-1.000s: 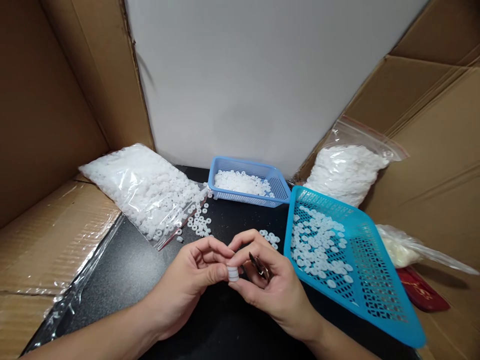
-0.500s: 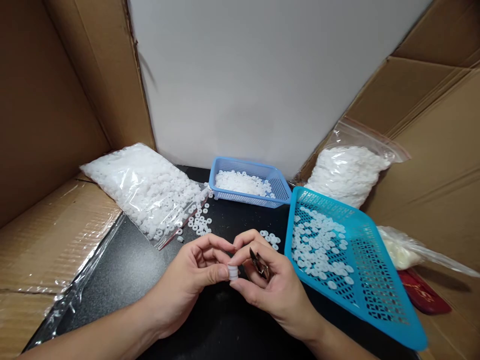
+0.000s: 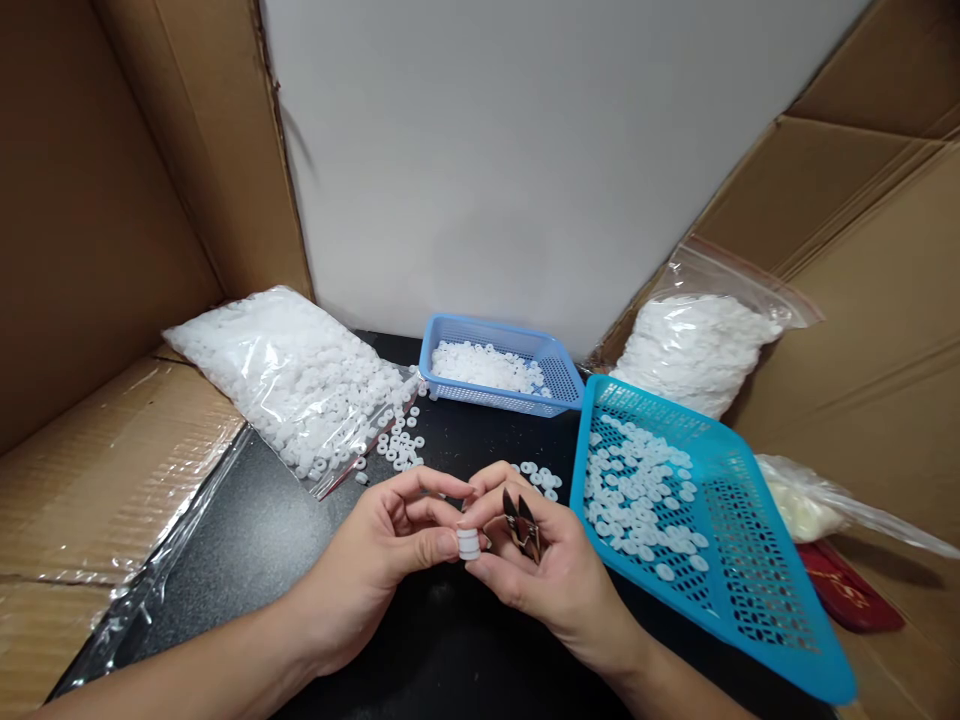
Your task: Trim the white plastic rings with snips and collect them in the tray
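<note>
Shiny pointed blades (image 3: 528, 513) have spread near stacked white discs (image 3: 469, 545).

Makeshift small-parts work corner
Cardboard walls (image 3: 885, 230) both sides of the fingers (image 3: 424, 484), blue basket (image 3: 491, 399) of white rings (image 3: 480, 368) beyond them

Stack (image 3: 469, 545): white discs, edges showing, near upright, lower centre of frame. Snips (image 3: 528, 516): dark, pointed blades spread, tips up, just right.
</note>
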